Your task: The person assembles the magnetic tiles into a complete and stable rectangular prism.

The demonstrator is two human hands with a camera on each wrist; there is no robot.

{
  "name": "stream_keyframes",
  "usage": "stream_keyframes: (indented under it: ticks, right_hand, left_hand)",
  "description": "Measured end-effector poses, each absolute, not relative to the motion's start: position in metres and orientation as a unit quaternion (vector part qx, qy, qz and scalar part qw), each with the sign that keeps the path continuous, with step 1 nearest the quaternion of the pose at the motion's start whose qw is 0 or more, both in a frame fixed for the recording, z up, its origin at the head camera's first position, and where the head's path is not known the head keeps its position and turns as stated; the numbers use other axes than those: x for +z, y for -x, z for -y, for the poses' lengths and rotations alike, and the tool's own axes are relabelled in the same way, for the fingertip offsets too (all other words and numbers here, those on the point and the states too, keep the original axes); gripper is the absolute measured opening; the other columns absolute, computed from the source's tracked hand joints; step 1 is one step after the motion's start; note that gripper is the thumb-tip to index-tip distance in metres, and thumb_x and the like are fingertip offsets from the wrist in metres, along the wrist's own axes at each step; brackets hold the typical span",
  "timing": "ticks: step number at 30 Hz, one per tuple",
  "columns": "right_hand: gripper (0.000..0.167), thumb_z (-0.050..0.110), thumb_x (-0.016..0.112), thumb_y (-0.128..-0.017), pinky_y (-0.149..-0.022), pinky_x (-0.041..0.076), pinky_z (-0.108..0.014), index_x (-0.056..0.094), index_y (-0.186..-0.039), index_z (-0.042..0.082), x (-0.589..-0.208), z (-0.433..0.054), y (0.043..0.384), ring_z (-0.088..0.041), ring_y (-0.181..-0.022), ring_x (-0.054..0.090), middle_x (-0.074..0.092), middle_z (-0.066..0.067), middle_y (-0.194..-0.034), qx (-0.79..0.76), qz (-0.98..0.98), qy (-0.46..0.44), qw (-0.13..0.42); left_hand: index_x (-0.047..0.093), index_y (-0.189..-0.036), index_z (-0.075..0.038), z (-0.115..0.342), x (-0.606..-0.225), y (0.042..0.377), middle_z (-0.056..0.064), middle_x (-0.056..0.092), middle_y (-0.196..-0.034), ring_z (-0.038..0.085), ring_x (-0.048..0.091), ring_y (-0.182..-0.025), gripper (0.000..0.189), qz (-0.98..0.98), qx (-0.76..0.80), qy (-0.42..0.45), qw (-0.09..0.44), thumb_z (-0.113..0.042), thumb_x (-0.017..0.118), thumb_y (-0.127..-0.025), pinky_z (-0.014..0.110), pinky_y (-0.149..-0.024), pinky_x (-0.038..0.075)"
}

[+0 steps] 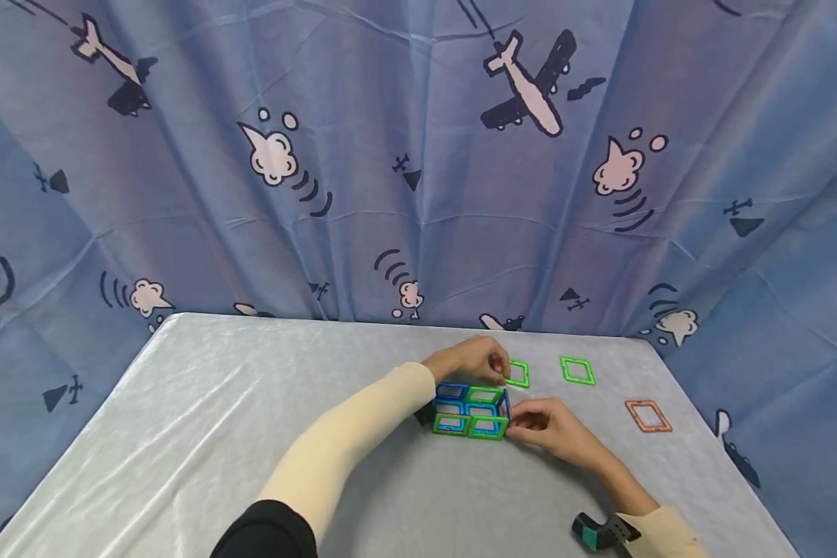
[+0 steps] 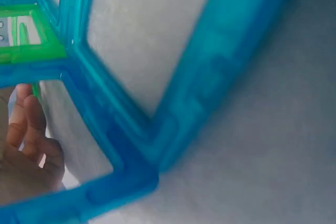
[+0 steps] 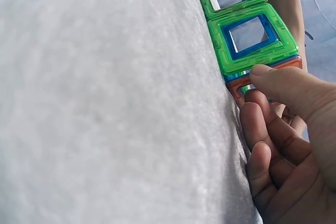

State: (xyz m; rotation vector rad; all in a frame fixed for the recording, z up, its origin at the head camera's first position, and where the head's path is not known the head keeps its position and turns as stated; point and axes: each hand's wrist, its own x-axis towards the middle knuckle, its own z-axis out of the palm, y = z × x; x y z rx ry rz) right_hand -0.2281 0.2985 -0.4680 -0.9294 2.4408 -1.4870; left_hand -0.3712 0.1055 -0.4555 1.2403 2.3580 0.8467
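A box-like structure of magnetic tiles (image 1: 469,415), made of green and blue square frames, stands on the table. My right hand (image 1: 554,430) grips its right end. In the right wrist view, the thumb (image 3: 262,70) lies along the lower edge of a green square frame (image 3: 218,59), and the index fingertip is by an orange frame (image 3: 237,90). My left hand (image 1: 477,360) reaches behind the structure, its curled fingertips at the left edge of a green square magnetic tile (image 1: 528,375). Blue frames (image 2: 210,82) fill the left wrist view, with left fingers (image 2: 34,116) visible through one.
Another green square tile (image 1: 577,370) lies at the back right, and an orange one (image 1: 649,416) lies nearer the right table edge. The table (image 1: 181,411) has a pale, wrinkled cloth. Behind it hangs a blue curtain (image 1: 363,155) with airplane prints.
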Motion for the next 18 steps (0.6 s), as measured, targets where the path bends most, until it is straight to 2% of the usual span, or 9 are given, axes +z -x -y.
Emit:
stream_keyframes:
  ticks: [9,18]
  right_hand:
    - [0.016,-0.001,0.074,-0.091,-0.066,0.056,-0.028,0.074,-0.107,-0.001,-0.47,-0.299,0.23,-0.019,-0.078,0.068,0.073,-0.013,-0.093,-0.492,-0.816,0.295,0.068]
    - [0.017,-0.001,0.074,-0.091,-0.066,0.056,-0.029,0.074,-0.108,-0.001,-0.471,-0.3,0.228,-0.02,-0.078,0.068,0.073,-0.013,-0.094,-0.493,-0.817,0.293,0.069]
  left_hand:
    - [0.077,-0.094,-0.004,-0.072,-0.443,0.379,-0.006,0.064,-0.081,0.005,0.054,-0.078,0.004,-0.824,0.334,-0.434,0.144,-0.006,0.078,-0.091,0.017,-0.073,0.045]
    - [0.078,-0.097,-0.005,-0.036,-0.426,0.375,-0.004,0.067,-0.084,0.01,0.059,-0.081,0.006,-0.807,0.371,-0.447,0.106,-0.004,0.075,-0.091,0.022,-0.076,0.05]
